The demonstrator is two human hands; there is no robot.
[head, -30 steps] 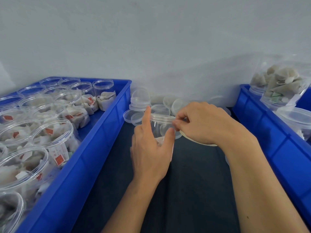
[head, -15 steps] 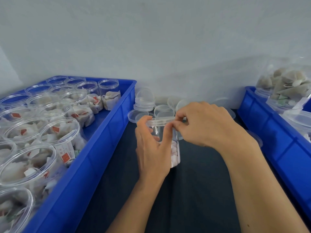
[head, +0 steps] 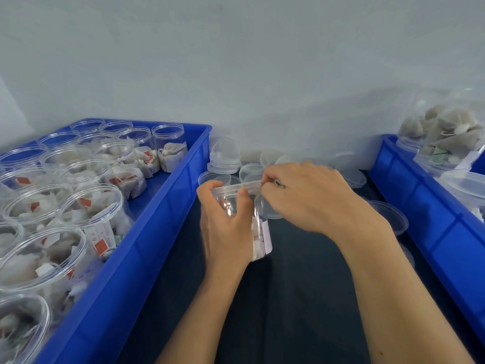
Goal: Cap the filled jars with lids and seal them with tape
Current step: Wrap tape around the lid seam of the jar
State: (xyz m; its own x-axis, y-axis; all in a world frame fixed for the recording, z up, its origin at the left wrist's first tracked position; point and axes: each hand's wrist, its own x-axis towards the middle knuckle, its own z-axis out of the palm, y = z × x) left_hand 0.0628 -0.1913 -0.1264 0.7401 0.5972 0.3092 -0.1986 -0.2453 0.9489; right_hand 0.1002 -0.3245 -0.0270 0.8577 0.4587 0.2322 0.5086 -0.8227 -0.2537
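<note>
A clear plastic jar [head: 258, 232] holding white tea bags stands on the dark table between two blue crates. My left hand [head: 225, 227] wraps around its side, thumb and index finger up at the rim. A clear lid [head: 236, 189] sits on top of the jar. My right hand [head: 309, 198] pinches at the lid's right edge with thumb and fingertips; whether tape is under them I cannot tell. Loose clear lids [head: 223, 164] lie stacked and scattered behind the jar by the wall.
The blue crate [head: 147, 232] on the left holds several open jars of tea bags [head: 89, 206]. A second blue crate [head: 433, 219] on the right holds capped jars [head: 446, 137]. More lids [head: 391, 216] lie beside the right crate. A grey wall closes the back.
The jar and both hands have come a little nearer and lower in view. My left thumb has dropped from pointing up to lying along the lid's rim. The right hand still pinches the lid's edge.
</note>
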